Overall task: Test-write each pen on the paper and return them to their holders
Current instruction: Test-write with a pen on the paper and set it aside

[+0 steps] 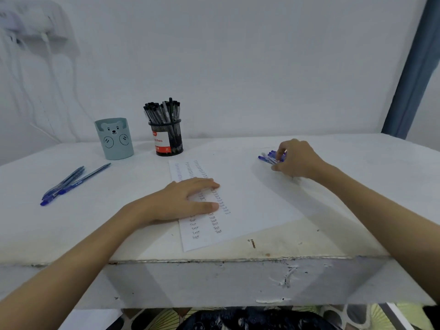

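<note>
The left hand (188,198) lies flat on the sheet of paper (238,201), fingers straight and spread over the columns of small test marks, holding nothing but pinning the page to the desk (357,186). The right hand (296,160) reaches to a small cluster of blue pens (267,157) lying on the desk just beyond the paper's right edge; its fingers are curled down onto them, though whether the grip has closed on one pen or only touches the bunch cannot be told from here. Three more blue pens (71,183) lie loose on the desk at the far left, well apart from the paper. Behind the paper stand a pale blue bear cup (115,139), which looks empty from this angle, and a black mesh pot (169,138) packed with black pens (163,111). The likeliest slip is that the curled fingers drag several pens at once, since they lie touching; one could roll toward the desk's right edge. Tested and untested blue pens might also get confused, as the two loose groups look alike. If the left hand lifts early, the sheet may skid under the first stroke. Dropping a blue pen into the crowded mesh pot could jam it or tip the pot.
</note>
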Motion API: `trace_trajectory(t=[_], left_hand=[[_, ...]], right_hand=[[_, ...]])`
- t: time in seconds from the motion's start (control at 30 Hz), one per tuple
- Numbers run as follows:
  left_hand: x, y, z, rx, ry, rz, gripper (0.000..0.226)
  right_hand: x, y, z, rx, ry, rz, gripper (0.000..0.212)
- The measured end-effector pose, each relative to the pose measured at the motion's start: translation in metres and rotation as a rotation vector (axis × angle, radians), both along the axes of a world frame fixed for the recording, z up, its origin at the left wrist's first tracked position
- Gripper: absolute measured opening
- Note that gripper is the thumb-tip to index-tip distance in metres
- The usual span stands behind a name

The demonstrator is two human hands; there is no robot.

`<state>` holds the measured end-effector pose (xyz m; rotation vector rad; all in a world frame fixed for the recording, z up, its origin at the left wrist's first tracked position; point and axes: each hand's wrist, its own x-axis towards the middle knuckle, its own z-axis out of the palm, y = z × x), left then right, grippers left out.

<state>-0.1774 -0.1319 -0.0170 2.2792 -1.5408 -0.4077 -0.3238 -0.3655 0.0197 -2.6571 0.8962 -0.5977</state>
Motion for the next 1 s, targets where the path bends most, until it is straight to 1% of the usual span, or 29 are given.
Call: trace_trajectory(t=[0.1, 0.23, 0.33, 0.37, 0.43, 0.5, 0.57, 0.63, 0.7, 0.8, 0.9, 1.0], left_hand=[[-0.001, -0.001, 0.001, -0.021, 0.008, 0.000, 0.071], [-0.006, 0.002, 0.002, -0.034, -0.037, 0.006, 0.070], [-0.005, 0.008, 0.002, -0.033, -0.039, 0.020, 0.077], [-0.005, 0.010, 0.003, -0.045, -0.033, 0.026, 0.075], [-0.002, 0.017, 0.003, -0.089, -0.010, 0.050, 0.064], [0.005, 0.034, 0.004, -0.142, 0.017, 0.104, 0.054], [0.015, 0.056, 0.005, -0.188, 0.017, 0.164, 0.050], [0.028, 0.084, 0.006, -0.215, -0.026, 0.223, 0.038], [0.042, 0.113, 0.007, -0.217, -0.088, 0.303, 0.026], [0.058, 0.147, 0.005, -0.245, -0.163, 0.432, 0.018], [0.069, 0.167, -0.003, -0.296, -0.211, 0.495, 0.016], [0.075, 0.173, -0.011, -0.344, -0.173, 0.515, 0.018]], right_hand=[[-0.006, -0.007, -0.010, -0.055, 0.002, 0.025, 0.010], [-0.015, -0.015, -0.024, -0.222, -0.047, 0.016, 0.003], [-0.015, -0.019, -0.029, -0.280, -0.070, 0.005, 0.010], [-0.014, -0.019, -0.028, -0.283, -0.080, -0.001, 0.012], [-0.009, -0.014, -0.022, -0.287, -0.116, 0.001, 0.014], [0.004, 0.000, -0.011, -0.270, -0.162, 0.055, 0.015], [0.023, 0.019, 0.000, -0.254, -0.176, 0.154, 0.016], [0.050, 0.046, 0.009, -0.243, -0.173, 0.277, 0.017], [0.081, 0.081, 0.017, -0.218, -0.149, 0.407, 0.016], [0.129, 0.133, 0.020, -0.198, -0.049, 0.583, 0.016], [0.173, 0.183, 0.016, -0.236, 0.106, 0.691, 0.034], [0.205, 0.221, 0.011, -0.346, 0.233, 0.737, 0.047]])
